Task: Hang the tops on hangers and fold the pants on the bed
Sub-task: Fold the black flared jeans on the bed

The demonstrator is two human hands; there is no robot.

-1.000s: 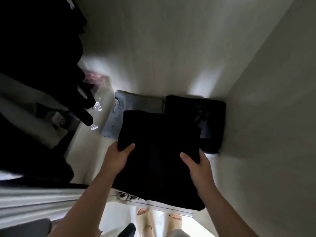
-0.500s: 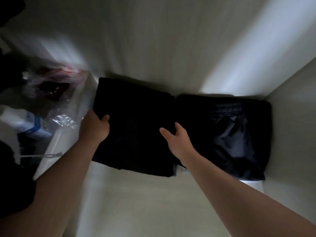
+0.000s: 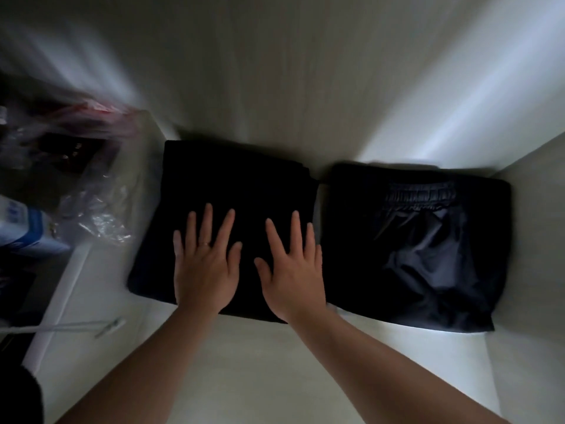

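Note:
A folded pair of black pants [image 3: 232,185] lies flat on a pale wardrobe shelf [image 3: 250,362], pushed back against the rear wall. My left hand [image 3: 206,261] rests flat on its near half with fingers spread and straight. My right hand [image 3: 292,267] presses flat beside it, fingers straight too. To the right, touching or almost touching the first stack, sits a second folded pair of dark pants [image 3: 422,252] with a gathered elastic waistband facing up.
A white divider panel [image 3: 73,276] bounds the shelf on the left. Beyond it lie crinkled clear plastic bags [image 3: 94,215], a red-printed bag [image 3: 91,117] and a blue-white package [image 3: 21,228]. A white hanger [image 3: 76,327] pokes in low left. The wardrobe's side wall [image 3: 538,270] closes the right.
The black pants went from held in the air to lying on the shelf. Both hands let go of its edges and now lie flat on top.

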